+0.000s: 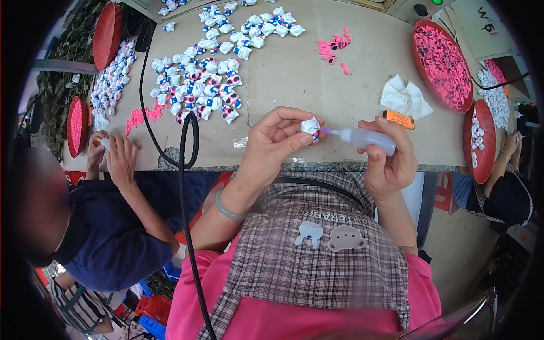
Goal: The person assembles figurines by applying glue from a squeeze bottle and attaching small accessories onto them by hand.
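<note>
Between the thumb and fingers of my left hand (277, 139) is a small white figurine (310, 126) with a blue patch, held above the table's front edge. My right hand (391, 158) is wrapped round a translucent squeeze bottle (369, 140) lying nearly level. Its thin purple nozzle points left and meets or almost meets the figurine's side; I cannot tell which. Past my hands, small pink pieces (334, 46) with dark spots lie loose on the table. Many similar white figurines (198, 88) stand in a group to the left, some with pink pieces on them.
A red tray (416, 45) of pink pieces stands at the right, near a crumpled white tissue (403, 96) and an orange box (399, 119). Another red tray (481, 164) holds white parts. A black cable (182, 170) hangs at left. Co-workers sit on both sides.
</note>
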Tool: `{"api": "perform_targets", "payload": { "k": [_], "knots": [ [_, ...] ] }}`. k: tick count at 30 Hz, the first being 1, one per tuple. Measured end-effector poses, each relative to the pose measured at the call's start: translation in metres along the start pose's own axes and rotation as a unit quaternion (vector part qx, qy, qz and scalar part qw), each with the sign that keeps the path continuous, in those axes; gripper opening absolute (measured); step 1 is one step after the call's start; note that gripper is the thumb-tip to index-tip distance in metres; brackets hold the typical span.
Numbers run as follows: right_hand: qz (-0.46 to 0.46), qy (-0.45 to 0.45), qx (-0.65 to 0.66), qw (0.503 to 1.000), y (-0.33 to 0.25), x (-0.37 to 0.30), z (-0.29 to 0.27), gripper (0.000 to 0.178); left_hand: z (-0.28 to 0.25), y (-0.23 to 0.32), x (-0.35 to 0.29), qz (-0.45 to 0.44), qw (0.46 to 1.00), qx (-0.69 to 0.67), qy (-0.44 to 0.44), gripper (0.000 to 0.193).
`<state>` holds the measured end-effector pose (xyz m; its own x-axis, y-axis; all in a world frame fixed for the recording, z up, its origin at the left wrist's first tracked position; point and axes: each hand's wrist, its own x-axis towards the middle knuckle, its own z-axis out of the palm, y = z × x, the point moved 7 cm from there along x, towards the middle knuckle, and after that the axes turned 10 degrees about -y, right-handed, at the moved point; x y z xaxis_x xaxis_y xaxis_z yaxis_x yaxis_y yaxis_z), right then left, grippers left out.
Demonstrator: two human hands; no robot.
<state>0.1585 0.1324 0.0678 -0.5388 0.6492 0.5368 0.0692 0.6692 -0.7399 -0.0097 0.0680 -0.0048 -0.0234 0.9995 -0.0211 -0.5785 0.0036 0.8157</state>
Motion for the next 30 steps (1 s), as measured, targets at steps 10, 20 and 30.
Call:
{"api": "perform_targets", "payload": {
  "k": [10,20,30],
  "knots": [
    [0.003,-0.010,-0.023,1.000,0.0009,-0.0001,0.0019,0.036,-0.0003,-0.0009,0.0004,-0.005,1.000,0.003,-0.004,0.028],
    [-0.004,-0.014,-0.034,0.999,-0.0011,-0.0003,0.0031,0.035,-0.0029,-0.0011,0.0009,-0.005,1.000,0.024,0.007,0.027],
    [0.006,-0.017,-0.043,0.999,0.0005,-0.0007,0.0039,0.035,-0.0043,-0.0048,0.0008,-0.011,1.000,0.002,0.003,0.027]
  ]
}}
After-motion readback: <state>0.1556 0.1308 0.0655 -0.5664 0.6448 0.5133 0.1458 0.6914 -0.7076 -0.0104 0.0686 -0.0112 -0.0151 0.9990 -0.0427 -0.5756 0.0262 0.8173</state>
